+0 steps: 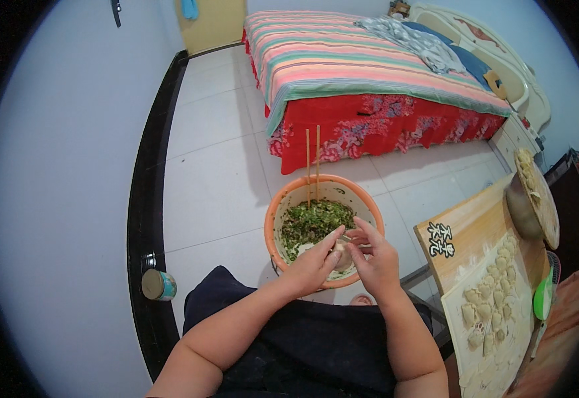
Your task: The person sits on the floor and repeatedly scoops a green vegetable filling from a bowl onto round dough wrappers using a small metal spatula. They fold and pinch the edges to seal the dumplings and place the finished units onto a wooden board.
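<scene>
- And here, right over the basin, the bare left hand (317, 264) curls its fingers nearly closed around a small pale piece of dough (342, 257)
- Across from it, the bare right hand (377, 263) holds its fingers loosely parted and bent, thumb at the dough's edge; I cannot tell whether it grips too
- So the dough sits between the two hands, above the near part of a round, orange-rimmed basin (274, 229) with a pale inside
- Inside that basin, look, a heap of chopped dark-green filling (319, 217), with two slim wooden chopsticks (308, 156) standing upright in it
- Over on the right, a light-brown wooden board (458, 222) carries a white floured sheet (458, 318), and on it cluster plump, cream-coloured dumplings (485, 292)
- Just beside the board's right edge, a bright-green rounded plastic utensil (541, 298)
</scene>
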`<move>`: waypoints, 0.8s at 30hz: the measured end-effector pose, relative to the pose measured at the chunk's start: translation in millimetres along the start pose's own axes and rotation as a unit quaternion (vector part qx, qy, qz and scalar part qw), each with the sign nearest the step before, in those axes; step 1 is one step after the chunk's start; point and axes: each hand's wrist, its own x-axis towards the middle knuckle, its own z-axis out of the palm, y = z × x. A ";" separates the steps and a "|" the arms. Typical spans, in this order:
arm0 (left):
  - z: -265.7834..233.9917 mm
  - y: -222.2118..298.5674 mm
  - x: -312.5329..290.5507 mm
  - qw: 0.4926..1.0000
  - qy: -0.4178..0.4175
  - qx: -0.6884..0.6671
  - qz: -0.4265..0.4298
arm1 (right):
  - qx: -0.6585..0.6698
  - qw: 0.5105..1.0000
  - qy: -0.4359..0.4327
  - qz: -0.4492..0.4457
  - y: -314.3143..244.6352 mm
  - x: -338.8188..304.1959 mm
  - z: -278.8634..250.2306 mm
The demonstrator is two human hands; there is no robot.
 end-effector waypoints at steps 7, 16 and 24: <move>-0.5 -2.0 3.5 0.998 -0.003 -0.062 -0.029 | -0.009 0.999 0.000 -0.034 4.2 -1.1 1.9; -4.3 8.2 2.1 0.999 -0.004 -0.030 -0.029 | -0.093 0.989 -0.009 -0.118 6.1 -2.9 0.8; 2.1 -1.5 1.5 0.999 0.009 -0.038 0.001 | -0.105 0.991 -0.008 -0.087 1.3 -2.8 -0.8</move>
